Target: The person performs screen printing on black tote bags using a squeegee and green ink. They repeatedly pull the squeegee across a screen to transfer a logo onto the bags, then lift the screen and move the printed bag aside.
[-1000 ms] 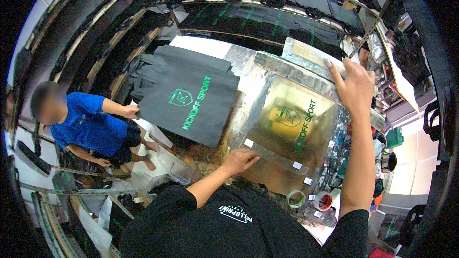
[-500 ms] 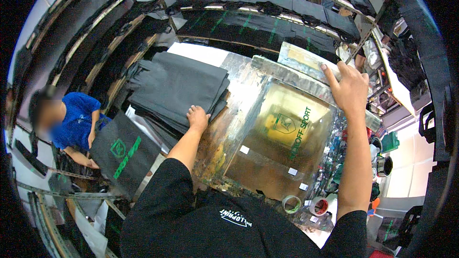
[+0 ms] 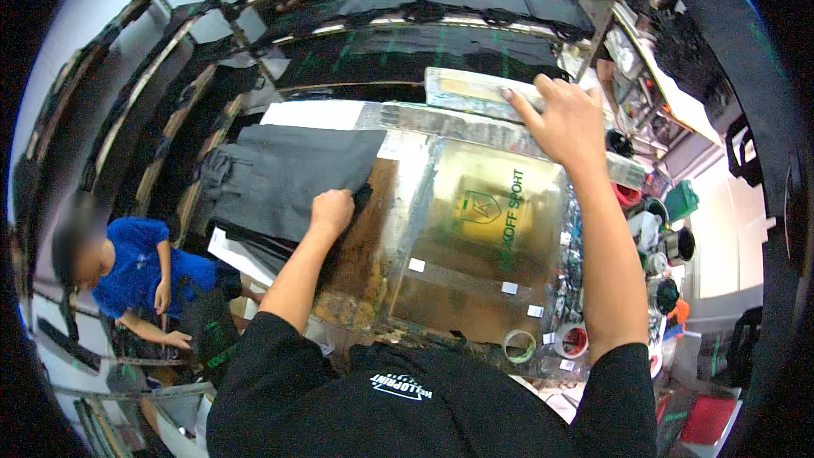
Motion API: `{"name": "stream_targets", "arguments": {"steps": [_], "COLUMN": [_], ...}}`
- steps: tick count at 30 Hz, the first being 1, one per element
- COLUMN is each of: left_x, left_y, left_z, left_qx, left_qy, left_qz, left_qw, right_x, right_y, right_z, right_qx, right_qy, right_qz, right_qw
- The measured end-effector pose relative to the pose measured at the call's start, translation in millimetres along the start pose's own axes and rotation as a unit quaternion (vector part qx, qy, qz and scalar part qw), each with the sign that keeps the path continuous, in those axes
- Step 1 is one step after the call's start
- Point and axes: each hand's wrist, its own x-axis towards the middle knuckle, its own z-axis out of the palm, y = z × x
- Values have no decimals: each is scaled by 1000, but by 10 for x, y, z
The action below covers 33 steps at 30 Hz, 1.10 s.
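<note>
My left hand (image 3: 331,210) is closed on the near right edge of the top dark grey fabric bag (image 3: 292,174), which lies on a stack of similar bags. At the far side of a screen-printing frame (image 3: 466,125), my right hand (image 3: 570,119) grips the right end of a pale, paint-stained squeegee (image 3: 475,93). Its thumb lies on the squeegee's near face, while the other fingers go over the back and are partly hidden. A yellowish mesh screen (image 3: 483,203) with a dark green shield and lettering lies flat before me.
A co-worker in a blue shirt (image 3: 148,259) is at the left, beside a dark bag with green print (image 3: 219,335). Tape rolls (image 3: 571,341) sit by the screen's near right corner. Jars (image 3: 678,244) stand at the right. Racks of dark bags (image 3: 407,51) line the back.
My left hand's spread fingers have closed on the top bag's edge. My right hand keeps its hold on the squeegee. The co-worker's printed bag has moved lower. My view has shifted.
</note>
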Motion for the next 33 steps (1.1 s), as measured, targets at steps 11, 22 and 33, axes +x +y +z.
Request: {"name": "stream_targets", "arguments": {"steps": [11,22,33], "left_x": [-672,-1094,-1373], "left_y": [2664,2436,2558], "left_z": [1018,1195,1231], "left_qx": [-300,-198,-232], "left_qy": [-95,-73,-51], "left_qz": [286,397,388], "left_qw": [905,893,890], "right_x": [-9,41,-63], "right_y": [46,75,50], "right_z": [95,135,108], "right_qx": [8,-12,-17], "right_qy": [18,30,15], "right_qz": [-13,-32,-22], "right_qw": [1000,999,999]}}
